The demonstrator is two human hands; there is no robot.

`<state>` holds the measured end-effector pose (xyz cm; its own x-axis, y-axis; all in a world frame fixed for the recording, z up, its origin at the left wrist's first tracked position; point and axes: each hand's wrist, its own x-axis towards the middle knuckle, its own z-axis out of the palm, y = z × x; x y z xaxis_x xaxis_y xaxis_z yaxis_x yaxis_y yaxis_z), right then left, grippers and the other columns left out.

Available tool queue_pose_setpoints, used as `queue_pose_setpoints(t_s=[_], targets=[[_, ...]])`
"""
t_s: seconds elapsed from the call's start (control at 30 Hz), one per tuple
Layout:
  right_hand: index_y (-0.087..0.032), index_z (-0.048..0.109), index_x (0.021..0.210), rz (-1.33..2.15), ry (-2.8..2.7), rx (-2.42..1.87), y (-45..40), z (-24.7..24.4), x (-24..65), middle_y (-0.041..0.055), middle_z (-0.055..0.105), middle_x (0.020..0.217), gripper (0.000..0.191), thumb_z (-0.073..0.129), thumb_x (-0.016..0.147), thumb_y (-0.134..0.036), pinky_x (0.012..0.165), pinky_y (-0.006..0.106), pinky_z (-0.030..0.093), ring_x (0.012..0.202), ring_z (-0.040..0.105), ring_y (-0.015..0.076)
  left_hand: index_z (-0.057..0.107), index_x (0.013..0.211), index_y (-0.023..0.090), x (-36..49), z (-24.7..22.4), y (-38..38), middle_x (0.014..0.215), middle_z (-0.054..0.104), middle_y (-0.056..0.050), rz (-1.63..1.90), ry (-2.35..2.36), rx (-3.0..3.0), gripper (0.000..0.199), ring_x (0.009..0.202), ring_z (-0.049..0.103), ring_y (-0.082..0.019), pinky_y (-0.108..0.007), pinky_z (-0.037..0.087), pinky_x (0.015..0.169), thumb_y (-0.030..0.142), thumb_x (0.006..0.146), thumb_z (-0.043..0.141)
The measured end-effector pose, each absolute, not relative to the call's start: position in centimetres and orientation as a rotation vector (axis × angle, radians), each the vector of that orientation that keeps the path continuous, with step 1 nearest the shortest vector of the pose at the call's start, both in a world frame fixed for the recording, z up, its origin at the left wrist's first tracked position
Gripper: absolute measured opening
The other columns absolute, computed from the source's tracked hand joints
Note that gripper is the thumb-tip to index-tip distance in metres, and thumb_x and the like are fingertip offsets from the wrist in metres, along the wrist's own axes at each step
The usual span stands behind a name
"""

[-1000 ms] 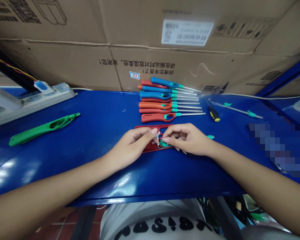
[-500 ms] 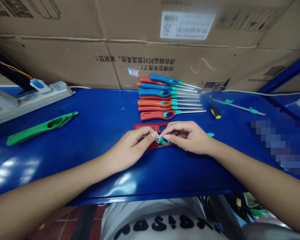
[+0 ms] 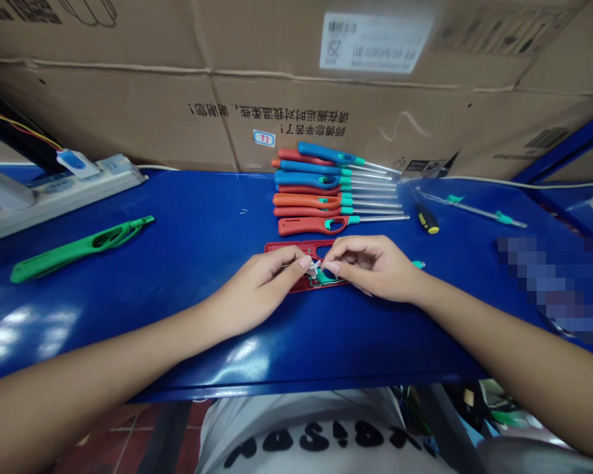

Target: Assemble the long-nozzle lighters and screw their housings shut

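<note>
A red plastic lighter shell [image 3: 281,247] lies flat on the blue bench [image 3: 197,210], largely covered by my hands. Over it, my left hand [image 3: 259,286] and my right hand [image 3: 370,266] meet fingertip to fingertip. Between them they pinch a tiny silvery part [image 3: 316,266], too small to identify. Beneath the fingers sits a teal lighter piece [image 3: 323,278], with a thin wire looping near it. A teal tip [image 3: 418,264] pokes out beyond my right hand.
Several finished long-nosed lighters [image 3: 316,197] lie in a row behind my hands. A green lighter shell [image 3: 82,250] rests to the left, by a power strip [image 3: 54,197]. To the right are a yellow-and-black screwdriver [image 3: 427,219] and a thin metal rod [image 3: 474,212] with teal fittings. Cardboard cartons stand behind.
The whole scene sits slightly higher in the view as my head shifts. My hands stay at the red shell, still pinching the tiny part.
</note>
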<state>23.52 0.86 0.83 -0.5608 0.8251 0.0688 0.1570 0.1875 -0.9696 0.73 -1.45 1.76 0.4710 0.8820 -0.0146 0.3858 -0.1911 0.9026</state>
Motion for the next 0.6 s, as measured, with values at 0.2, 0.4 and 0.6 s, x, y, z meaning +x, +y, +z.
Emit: queue_pose_setpoints(t_s=[0.2, 0.4, 0.6], targets=[[-0.015, 0.068, 0.089, 1.409, -1.848, -0.916, 0.79, 0.92, 23.42, -0.0072, 0.054, 0.057, 0.015, 0.068, 0.091, -0.029, 0.043, 0.021, 0.032, 0.044, 0.042, 0.0040, 0.057, 0.082, 0.018, 0.73, 1.67, -1.41, 0.068, 0.043, 0.005, 0.651, 1.082, 1.785, 0.038, 0.064, 0.041, -0.012, -0.023, 0.034, 0.058, 0.047, 0.102, 0.045], [-0.014, 0.068, 0.090, 1.414, -1.855, -0.906, 0.82, 0.82, 23.55, -0.0077, 0.054, 0.058, 0.014, 0.068, 0.091, -0.029, 0.042, 0.021, 0.032, 0.043, 0.041, 0.0034, 0.059, 0.083, 0.018, 0.64, 1.49, -1.32, 0.070, 0.044, 0.004, 0.647, 1.075, 1.790, 0.038, 0.065, 0.041, -0.012, -0.024, 0.034, 0.060, 0.048, 0.102, 0.046], [-0.014, 0.068, 0.090, 1.401, -1.861, -0.907, 0.87, 0.86, 23.48, -0.0061, 0.055, 0.062, 0.017, 0.069, 0.090, -0.031, 0.043, 0.020, 0.032, 0.045, 0.042, 0.0036, 0.061, 0.085, 0.018, 0.63, 1.33, -1.26, 0.072, 0.047, 0.004, 0.638, 1.081, 1.808, 0.039, 0.069, 0.045, -0.013, -0.025, 0.037, 0.065, 0.049, 0.103, 0.046]])
